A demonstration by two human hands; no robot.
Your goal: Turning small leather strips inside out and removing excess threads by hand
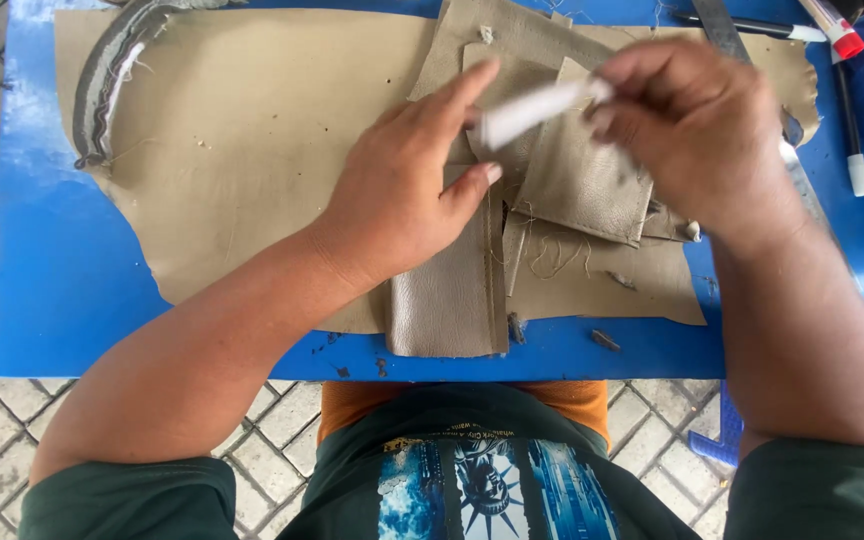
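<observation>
My left hand (407, 190) lies flat on a stack of tan leather pieces (577, 180), fingers spread and pressing them down on a large tan leather sheet (242, 140). My right hand (702, 130) hovers over the right side of the pieces, fingers closed on a white stick-shaped marker (532, 108) that points left and is blurred. A folded leather strip (447, 300) reaches to the table's near edge under my left wrist.
The leather lies on a blue table (62, 290). A dark stitched trim piece (102, 80) curves at the far left. Pens (852, 130), a red-capped marker (832, 25) and a metal ruler (722, 30) lie at the far right. Paved floor lies below.
</observation>
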